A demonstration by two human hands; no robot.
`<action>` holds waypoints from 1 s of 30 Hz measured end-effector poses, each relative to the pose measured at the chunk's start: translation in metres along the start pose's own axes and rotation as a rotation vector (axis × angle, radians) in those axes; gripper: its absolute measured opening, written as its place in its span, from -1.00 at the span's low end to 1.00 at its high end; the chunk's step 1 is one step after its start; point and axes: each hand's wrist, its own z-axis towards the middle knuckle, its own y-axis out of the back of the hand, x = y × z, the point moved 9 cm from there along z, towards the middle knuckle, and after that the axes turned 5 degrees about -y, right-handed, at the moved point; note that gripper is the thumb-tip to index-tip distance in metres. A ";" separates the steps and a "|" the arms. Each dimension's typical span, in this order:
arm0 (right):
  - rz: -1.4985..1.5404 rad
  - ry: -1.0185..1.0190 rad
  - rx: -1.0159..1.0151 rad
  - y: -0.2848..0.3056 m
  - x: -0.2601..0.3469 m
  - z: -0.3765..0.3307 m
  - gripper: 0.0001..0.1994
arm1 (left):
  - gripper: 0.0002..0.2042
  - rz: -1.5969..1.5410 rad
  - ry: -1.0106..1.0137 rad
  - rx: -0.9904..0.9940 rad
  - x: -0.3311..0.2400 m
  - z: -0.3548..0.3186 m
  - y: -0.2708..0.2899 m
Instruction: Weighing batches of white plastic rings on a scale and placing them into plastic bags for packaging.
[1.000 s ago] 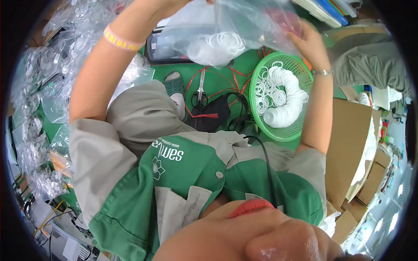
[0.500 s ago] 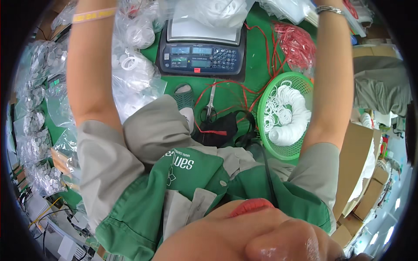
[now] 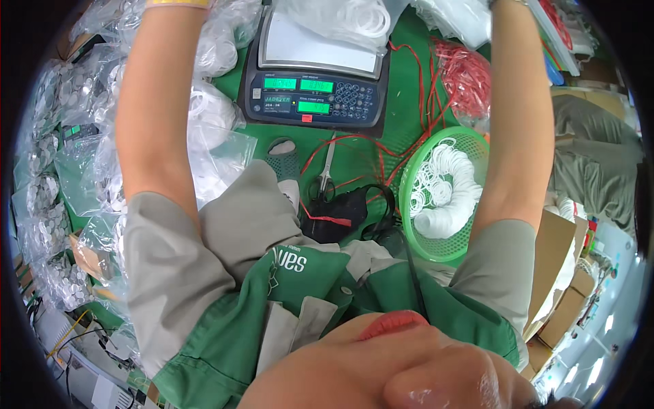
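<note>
Both my forearms stretch up past the top edge, so neither my left hand nor my right hand shows. My left forearm (image 3: pixel 158 95) has a yellow band at the wrist. It runs beside clear bags of white rings (image 3: pixel 210 109). Between the arms stands a dark digital scale (image 3: pixel 313 102) with lit green displays. A clear bag with white rings (image 3: pixel 364 19) lies on its pan, at the top edge. My right forearm (image 3: pixel 521 109) passes just right of a green basket (image 3: pixel 411 198) holding stacked white rings (image 3: pixel 458 174). What the hands touch is hidden.
Scissors (image 3: pixel 327 167) and a black cloth item (image 3: pixel 335 217) lie on the green surface, with red ties (image 3: pixel 361 138) trailing around. A bundle of red ties (image 3: pixel 463 71) sits beyond the basket. Bags of grey discs (image 3: pixel 65 276) line the left; cardboard boxes (image 3: pixel 550 255) stand right.
The scale's displays have turned from dim to bright green. My forearms have shifted up in view, taking the wristband to the top edge. The view has tilted slightly.
</note>
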 end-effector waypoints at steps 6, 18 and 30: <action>0.073 -0.429 0.131 -0.028 -0.105 -0.024 -0.76 | -0.56 -0.176 0.443 -0.026 0.055 -0.050 -0.042; 0.160 -0.573 0.014 0.094 -0.174 -0.142 -0.66 | -0.39 -0.307 0.336 -0.120 0.061 -0.079 -0.010; -0.241 -0.968 -0.326 0.259 -0.353 -0.404 -0.82 | -0.39 0.077 -0.002 -0.202 0.004 -0.142 0.028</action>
